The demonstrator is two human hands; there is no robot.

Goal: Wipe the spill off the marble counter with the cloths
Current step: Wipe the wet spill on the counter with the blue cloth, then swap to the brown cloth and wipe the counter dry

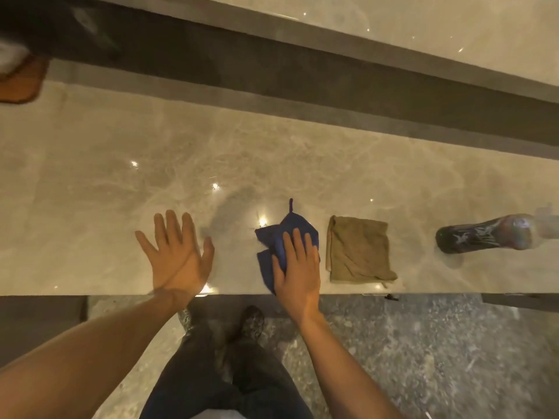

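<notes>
A crumpled blue cloth [279,237] with a small loop lies on the beige marble counter [106,176] near its front edge. My right hand [298,267] presses flat on the near half of it, fingers spread, palm down. My left hand [175,255] hovers or rests flat on the counter to the left, fingers spread, holding nothing. A folded tan cloth [358,249] lies just right of the blue one, untouched. A faint wet sheen [233,204] shows on the marble between my hands; its outline is hard to make out.
A dark plastic bottle [487,232] stands at the right of the counter. An orange-brown object [21,80] sits at the far left. A dark raised ledge [302,83] runs behind the counter. My legs and shoes stand on speckled floor [423,343] below the counter's edge.
</notes>
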